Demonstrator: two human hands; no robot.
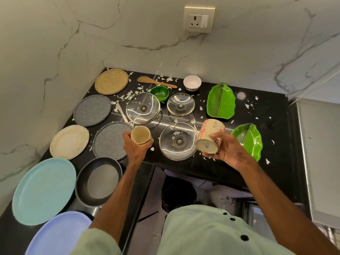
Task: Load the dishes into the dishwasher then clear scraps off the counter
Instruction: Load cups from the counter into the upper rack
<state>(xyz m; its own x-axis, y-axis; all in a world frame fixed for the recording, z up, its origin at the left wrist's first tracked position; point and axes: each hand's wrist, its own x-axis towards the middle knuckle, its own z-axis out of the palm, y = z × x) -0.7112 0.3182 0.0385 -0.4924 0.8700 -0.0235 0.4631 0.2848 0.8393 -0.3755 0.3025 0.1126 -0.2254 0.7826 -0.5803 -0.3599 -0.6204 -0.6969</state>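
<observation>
Overhead, you stood at the black worktop (272, 111), with both hands raised just above its front edge. Your right hand (227, 150) gripped the floral mug (210, 134) near its base, tilted on its side. It looked ceramic, stiff, fairly heavy and prone to chipping, so best held round the body. Your left hand (134, 147) curled round the plain beige cup (140, 134), mouth toward you. It was probably light and smooth, and apt to slip. White scraps (129, 93) lay scattered beyond both.
</observation>
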